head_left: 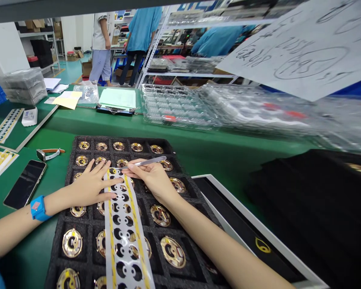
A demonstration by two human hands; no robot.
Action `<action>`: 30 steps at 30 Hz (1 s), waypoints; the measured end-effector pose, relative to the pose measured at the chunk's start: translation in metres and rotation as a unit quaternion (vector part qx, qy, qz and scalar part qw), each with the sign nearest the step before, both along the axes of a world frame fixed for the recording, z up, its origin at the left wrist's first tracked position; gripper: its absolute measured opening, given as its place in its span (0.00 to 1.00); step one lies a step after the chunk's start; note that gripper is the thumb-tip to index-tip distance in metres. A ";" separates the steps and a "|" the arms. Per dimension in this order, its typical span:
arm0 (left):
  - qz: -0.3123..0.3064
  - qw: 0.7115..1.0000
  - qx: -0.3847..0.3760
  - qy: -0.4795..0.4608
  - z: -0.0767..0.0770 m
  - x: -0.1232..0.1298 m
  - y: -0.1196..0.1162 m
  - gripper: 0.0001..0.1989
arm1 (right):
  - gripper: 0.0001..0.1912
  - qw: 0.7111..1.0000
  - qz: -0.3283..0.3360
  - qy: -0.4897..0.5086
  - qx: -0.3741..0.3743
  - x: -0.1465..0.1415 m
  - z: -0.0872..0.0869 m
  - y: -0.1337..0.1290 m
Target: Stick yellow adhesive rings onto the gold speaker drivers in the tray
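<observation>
A long white adhesive strip (119,253) with yellow edges and rows of black C-shaped pieces lies across a black foam tray (88,249). Round gold-coloured watch-case-like parts (72,243) sit in the tray's compartments. My left hand (92,185) is spread flat, its fingers resting on the strip's far end and the tray. Opposite it, my right hand (153,176) pinches a pair of silver tweezers (152,161). Their tips are near the strip's top edge, partly hidden by my fingers, so I cannot tell whether they grip a piece.
A phone (25,184) and a watch (49,154) lie at left. Beyond the tray are a clipboard (117,99) and clear plastic trays (177,105). A white-framed box (237,228) and black foam stack (313,216) stand right. A handwritten sheet (303,52) hangs overhead; people stand behind.
</observation>
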State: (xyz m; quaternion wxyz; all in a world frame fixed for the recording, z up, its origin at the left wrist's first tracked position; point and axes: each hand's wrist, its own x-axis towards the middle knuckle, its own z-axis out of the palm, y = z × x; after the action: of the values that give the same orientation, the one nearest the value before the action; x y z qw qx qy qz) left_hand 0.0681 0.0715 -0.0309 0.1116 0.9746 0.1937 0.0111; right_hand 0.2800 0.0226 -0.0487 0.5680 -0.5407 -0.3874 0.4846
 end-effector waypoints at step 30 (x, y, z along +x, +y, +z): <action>0.268 0.958 -0.104 0.000 0.041 0.049 0.113 0.16 | 0.09 0.976 -0.143 0.153 0.052 0.016 -0.005 0.008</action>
State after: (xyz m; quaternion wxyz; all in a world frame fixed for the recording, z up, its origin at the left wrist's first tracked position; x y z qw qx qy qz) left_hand 0.1176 0.1849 0.0098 0.2049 0.8700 0.4480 0.0207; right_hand 0.2965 0.0308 -0.0535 0.7115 -0.4797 -0.2389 0.4545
